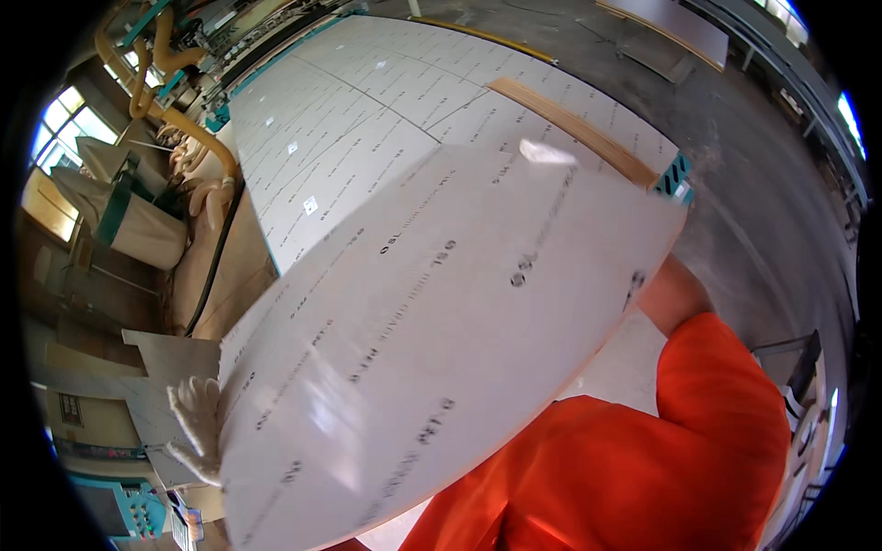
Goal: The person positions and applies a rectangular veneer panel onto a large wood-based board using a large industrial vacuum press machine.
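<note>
A large pale panel (432, 303), covered in clear film with rows of dark print, hangs tilted in front of me across the middle of the view. At its left edge is my left hand (197, 427) in a white glove, fingers spread apart and sticking out past the edge. The hand looks to be against the panel, its palm partly covered by it. My right arm (678, 292), in an orange sleeve with a bare forearm, reaches behind the panel's right end. My right hand is hidden there, so its fingers do not show.
Beyond lies a machine bed covered by a big printed sheet (340, 110) with cut lines. A wooden strip (579, 129) lies along its right part. Left are ribbed hoses (216, 151) and dust bags (138, 225). A teal control box (138, 510) stands lower left, a board stack (671, 32) far right.
</note>
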`<state>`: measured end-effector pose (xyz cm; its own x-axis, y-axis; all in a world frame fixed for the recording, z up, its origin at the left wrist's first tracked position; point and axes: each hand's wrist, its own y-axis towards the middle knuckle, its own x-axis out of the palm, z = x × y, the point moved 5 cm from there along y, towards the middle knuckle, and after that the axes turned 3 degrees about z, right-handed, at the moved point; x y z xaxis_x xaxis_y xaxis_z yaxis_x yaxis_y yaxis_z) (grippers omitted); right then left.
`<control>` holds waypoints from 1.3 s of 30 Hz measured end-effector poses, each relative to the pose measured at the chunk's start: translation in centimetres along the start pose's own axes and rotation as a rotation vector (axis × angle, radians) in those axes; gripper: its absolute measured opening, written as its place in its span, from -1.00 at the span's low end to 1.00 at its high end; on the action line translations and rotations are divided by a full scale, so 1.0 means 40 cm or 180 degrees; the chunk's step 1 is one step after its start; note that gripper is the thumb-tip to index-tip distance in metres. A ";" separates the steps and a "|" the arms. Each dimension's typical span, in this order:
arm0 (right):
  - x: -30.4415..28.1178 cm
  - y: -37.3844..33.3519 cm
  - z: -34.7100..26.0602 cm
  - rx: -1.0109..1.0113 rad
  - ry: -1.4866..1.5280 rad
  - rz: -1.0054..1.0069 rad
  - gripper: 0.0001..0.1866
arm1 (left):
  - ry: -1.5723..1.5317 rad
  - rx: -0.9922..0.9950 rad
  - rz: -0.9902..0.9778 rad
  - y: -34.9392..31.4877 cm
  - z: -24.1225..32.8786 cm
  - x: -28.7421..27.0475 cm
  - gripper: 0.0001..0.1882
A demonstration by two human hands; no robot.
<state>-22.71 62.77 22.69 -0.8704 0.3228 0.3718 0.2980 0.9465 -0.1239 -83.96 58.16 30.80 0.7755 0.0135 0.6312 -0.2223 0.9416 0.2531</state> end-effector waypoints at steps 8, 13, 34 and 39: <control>-0.180 0.019 0.284 0.1287 -0.1457 -0.0823 -0.58 | 0.2263 -0.2304 0.0374 -0.138 -0.225 -0.258 -0.57; -0.154 -0.036 0.386 0.1564 -0.1673 -0.0977 -0.56 | 0.2701 -0.2190 0.0831 -0.208 -0.431 -0.487 -0.60; -0.155 -0.234 0.443 -0.1453 -0.4449 -0.2218 0.06 | 0.6719 0.0459 -0.2300 -0.137 -1.016 0.165 -0.05; -0.013 0.281 0.538 -0.2066 -0.4572 -0.1762 0.06 | 0.6378 0.0514 -0.2714 -0.137 -1.033 0.186 -0.03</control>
<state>-27.35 73.32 1.30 -0.4375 0.0601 -0.8972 -0.3653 0.8999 0.2384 -52.56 67.00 3.83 0.0782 0.0603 -0.9951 0.4614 0.8827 0.0897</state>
